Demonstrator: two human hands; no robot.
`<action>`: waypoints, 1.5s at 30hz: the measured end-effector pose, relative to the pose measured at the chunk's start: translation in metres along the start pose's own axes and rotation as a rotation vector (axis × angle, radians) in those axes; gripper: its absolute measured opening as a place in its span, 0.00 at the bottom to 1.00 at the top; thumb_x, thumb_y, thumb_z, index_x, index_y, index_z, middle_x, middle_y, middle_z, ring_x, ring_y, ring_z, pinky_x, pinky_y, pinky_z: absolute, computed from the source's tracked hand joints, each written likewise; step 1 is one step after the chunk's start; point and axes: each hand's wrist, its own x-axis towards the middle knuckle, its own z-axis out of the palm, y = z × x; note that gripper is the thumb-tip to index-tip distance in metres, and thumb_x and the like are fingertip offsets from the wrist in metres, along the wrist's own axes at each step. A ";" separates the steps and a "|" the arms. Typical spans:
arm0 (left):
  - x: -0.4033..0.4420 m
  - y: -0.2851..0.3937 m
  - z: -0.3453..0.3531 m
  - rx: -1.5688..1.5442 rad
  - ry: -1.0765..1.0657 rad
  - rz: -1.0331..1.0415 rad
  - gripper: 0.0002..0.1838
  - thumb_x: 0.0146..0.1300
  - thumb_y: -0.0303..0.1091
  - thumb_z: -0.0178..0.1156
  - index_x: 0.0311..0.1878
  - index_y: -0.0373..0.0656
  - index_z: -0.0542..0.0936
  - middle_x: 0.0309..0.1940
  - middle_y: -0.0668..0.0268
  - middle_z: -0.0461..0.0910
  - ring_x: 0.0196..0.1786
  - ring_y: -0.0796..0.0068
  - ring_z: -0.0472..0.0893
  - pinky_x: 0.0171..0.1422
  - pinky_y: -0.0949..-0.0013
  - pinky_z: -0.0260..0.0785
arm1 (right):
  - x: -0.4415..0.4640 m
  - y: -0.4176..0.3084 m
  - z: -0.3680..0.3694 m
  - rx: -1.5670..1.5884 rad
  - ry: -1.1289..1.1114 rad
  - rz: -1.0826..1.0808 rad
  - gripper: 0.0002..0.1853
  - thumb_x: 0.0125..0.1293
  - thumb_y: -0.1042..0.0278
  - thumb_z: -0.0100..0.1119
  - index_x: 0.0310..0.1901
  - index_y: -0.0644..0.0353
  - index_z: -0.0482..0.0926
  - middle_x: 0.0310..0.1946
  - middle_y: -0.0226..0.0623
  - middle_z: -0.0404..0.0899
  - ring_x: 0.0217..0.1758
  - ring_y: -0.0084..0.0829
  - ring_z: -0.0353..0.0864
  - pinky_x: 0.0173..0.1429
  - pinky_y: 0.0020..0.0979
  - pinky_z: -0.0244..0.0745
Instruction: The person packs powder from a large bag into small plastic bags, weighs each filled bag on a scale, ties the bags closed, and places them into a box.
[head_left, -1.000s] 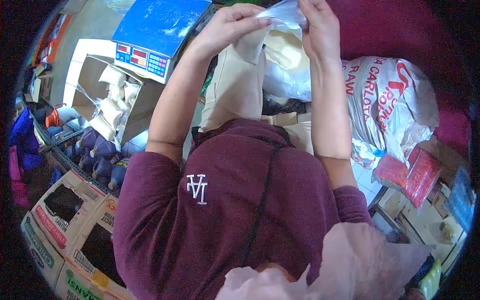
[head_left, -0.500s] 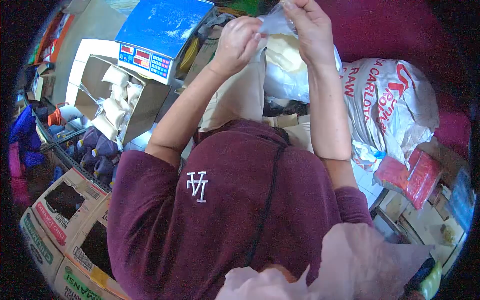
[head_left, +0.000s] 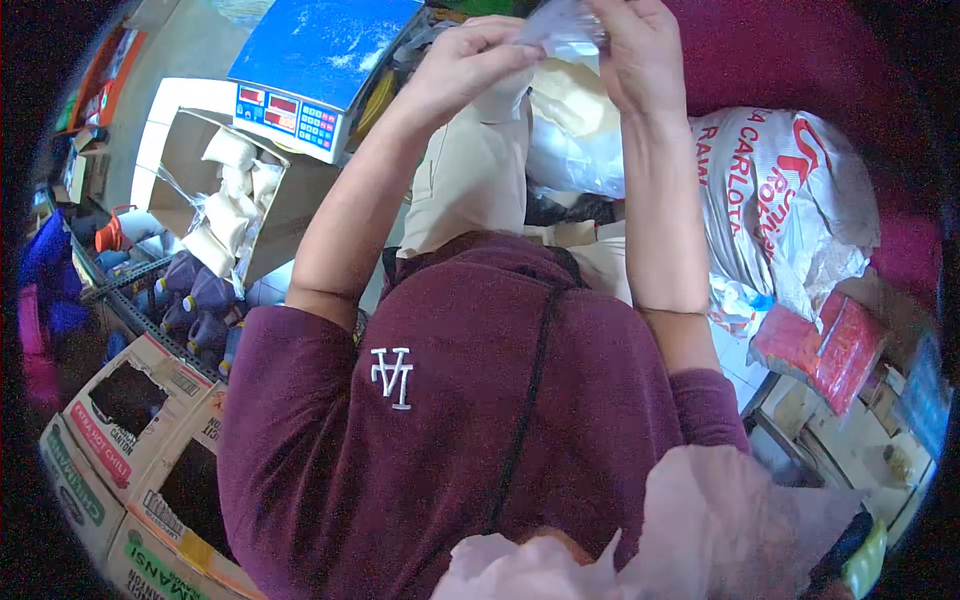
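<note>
A thin clear plastic bag is stretched between my two hands at the top of the view. My left hand pinches its left side, fingers closed. On the other side, the closed fingers of my right hand grip the bag, partly cut off by the upper edge. Just below the hands stands a larger open plastic sack, with pale cream-coloured contents showing inside. It sits between my legs, and my right forearm hides part of it.
A blue-topped digital scale stands at upper left. Beside it, a cardboard box holds several filled white bags. A white printed sack and red packs are on the right. Dark bottles and cartons line the left.
My left hand has turned flatter, its fingers pointing further right along the bag. My right hand has shifted slightly right. The plastic bag remains between them.
</note>
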 end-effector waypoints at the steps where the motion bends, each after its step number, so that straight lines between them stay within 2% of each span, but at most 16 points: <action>1: -0.005 0.006 0.001 -0.003 -0.003 -0.003 0.16 0.62 0.43 0.58 0.40 0.39 0.83 0.42 0.63 0.80 0.50 0.67 0.75 0.60 0.68 0.62 | -0.001 0.007 -0.007 -0.002 0.005 0.002 0.04 0.65 0.72 0.57 0.40 0.61 0.77 0.31 0.26 0.77 0.32 0.15 0.74 0.38 0.17 0.69; 4: -0.012 0.016 -0.002 0.166 0.013 -0.009 0.14 0.63 0.39 0.58 0.43 0.38 0.81 0.50 0.65 0.74 0.57 0.75 0.72 0.63 0.71 0.59 | -0.006 0.028 -0.025 0.193 0.206 0.054 0.05 0.64 0.72 0.59 0.40 0.61 0.77 0.31 0.28 0.79 0.30 0.18 0.75 0.37 0.20 0.70; 15: -0.006 0.015 0.000 -0.180 0.239 0.027 0.12 0.69 0.35 0.52 0.45 0.39 0.80 0.41 0.66 0.80 0.43 0.75 0.78 0.52 0.73 0.69 | -0.020 -0.013 0.003 0.337 0.223 0.105 0.07 0.64 0.70 0.61 0.41 0.63 0.78 0.32 0.29 0.79 0.34 0.19 0.77 0.39 0.21 0.72; 17: 0.000 0.038 -0.001 -0.315 0.235 0.106 0.11 0.69 0.35 0.53 0.43 0.36 0.78 0.41 0.64 0.78 0.46 0.74 0.76 0.55 0.71 0.66 | -0.037 0.035 -0.042 0.224 0.148 0.267 0.24 0.71 0.47 0.45 0.57 0.58 0.73 0.53 0.42 0.77 0.57 0.35 0.75 0.65 0.38 0.63; 22: 0.004 0.060 0.001 -0.559 0.283 0.343 0.09 0.69 0.32 0.51 0.43 0.37 0.76 0.42 0.62 0.78 0.49 0.70 0.77 0.57 0.65 0.68 | -0.086 0.053 -0.020 0.691 -0.090 0.857 0.38 0.67 0.30 0.35 0.62 0.58 0.66 0.50 0.50 0.77 0.57 0.45 0.74 0.59 0.47 0.68; 24: 0.003 0.053 0.001 -0.606 0.253 0.342 0.08 0.69 0.33 0.51 0.43 0.38 0.76 0.42 0.62 0.78 0.49 0.69 0.77 0.58 0.65 0.68 | -0.085 0.058 -0.016 1.039 -0.594 0.604 0.41 0.66 0.28 0.32 0.64 0.59 0.63 0.52 0.54 0.74 0.56 0.49 0.75 0.56 0.46 0.71; 28: 0.005 0.047 0.000 -0.719 0.320 0.220 0.08 0.69 0.34 0.53 0.42 0.39 0.76 0.47 0.61 0.79 0.52 0.68 0.76 0.61 0.63 0.66 | -0.091 0.056 -0.015 1.010 -0.346 0.498 0.38 0.68 0.32 0.36 0.66 0.59 0.59 0.56 0.54 0.71 0.57 0.47 0.74 0.57 0.42 0.71; 30: 0.000 0.042 -0.004 -0.943 0.259 0.165 0.09 0.68 0.35 0.55 0.42 0.40 0.77 0.51 0.61 0.78 0.54 0.67 0.75 0.64 0.62 0.65 | -0.095 0.044 -0.005 -0.086 0.258 -0.033 0.39 0.66 0.41 0.51 0.70 0.55 0.50 0.61 0.53 0.65 0.62 0.47 0.69 0.63 0.48 0.67; 31: -0.002 0.034 -0.005 -0.942 0.264 0.167 0.09 0.68 0.35 0.55 0.42 0.40 0.77 0.51 0.61 0.78 0.54 0.67 0.75 0.64 0.62 0.65 | -0.097 0.041 -0.005 -0.086 0.252 -0.031 0.39 0.66 0.41 0.51 0.70 0.55 0.50 0.61 0.53 0.65 0.62 0.47 0.69 0.63 0.48 0.67; 33: 0.003 0.023 -0.006 -1.072 0.338 0.129 0.08 0.68 0.35 0.54 0.43 0.41 0.77 0.49 0.61 0.79 0.53 0.67 0.76 0.62 0.61 0.67 | -0.098 0.034 -0.013 -0.750 0.092 -0.640 0.39 0.60 0.56 0.66 0.67 0.60 0.56 0.61 0.50 0.67 0.60 0.44 0.70 0.63 0.39 0.67; 35: 0.006 0.020 -0.011 -1.046 0.380 0.115 0.08 0.68 0.35 0.54 0.42 0.41 0.77 0.48 0.61 0.79 0.52 0.68 0.77 0.61 0.61 0.68 | -0.103 0.031 -0.012 -0.880 -0.017 -0.682 0.47 0.52 0.59 0.73 0.69 0.58 0.53 0.65 0.50 0.62 0.63 0.44 0.68 0.65 0.41 0.64; 38: 0.006 0.023 -0.015 -1.005 0.389 0.151 0.07 0.68 0.34 0.54 0.42 0.41 0.78 0.45 0.61 0.79 0.49 0.68 0.78 0.58 0.63 0.70 | -0.108 0.036 0.017 -0.001 0.348 -0.121 0.44 0.62 0.47 0.61 0.72 0.53 0.49 0.68 0.50 0.58 0.67 0.47 0.63 0.68 0.45 0.61; 39: 0.004 0.023 -0.016 -0.989 0.359 0.193 0.07 0.68 0.34 0.54 0.42 0.41 0.78 0.43 0.61 0.80 0.47 0.69 0.79 0.57 0.64 0.70 | -0.106 0.037 0.009 -0.001 0.348 -0.119 0.44 0.62 0.47 0.61 0.72 0.53 0.49 0.68 0.50 0.58 0.67 0.47 0.63 0.68 0.45 0.61; 41: 0.000 0.023 -0.012 -0.948 0.360 0.191 0.08 0.68 0.34 0.55 0.42 0.40 0.78 0.43 0.61 0.80 0.47 0.69 0.79 0.57 0.65 0.70 | -0.100 0.045 -0.017 0.939 -0.105 0.459 0.41 0.65 0.38 0.50 0.72 0.53 0.50 0.68 0.50 0.57 0.68 0.47 0.62 0.68 0.45 0.61; 43: 0.003 0.023 -0.013 -0.909 0.356 0.203 0.08 0.67 0.34 0.55 0.41 0.40 0.78 0.43 0.61 0.80 0.47 0.70 0.79 0.57 0.65 0.70 | -0.097 0.053 -0.011 0.830 -0.169 0.534 0.41 0.65 0.34 0.46 0.70 0.54 0.53 0.68 0.48 0.57 0.67 0.45 0.62 0.68 0.45 0.62; 45: -0.001 0.019 -0.019 -0.815 0.378 0.120 0.08 0.67 0.34 0.55 0.41 0.40 0.78 0.43 0.62 0.80 0.47 0.69 0.79 0.57 0.65 0.70 | -0.099 0.058 0.000 0.378 0.072 0.354 0.40 0.64 0.42 0.53 0.70 0.57 0.54 0.67 0.46 0.60 0.66 0.45 0.65 0.69 0.45 0.60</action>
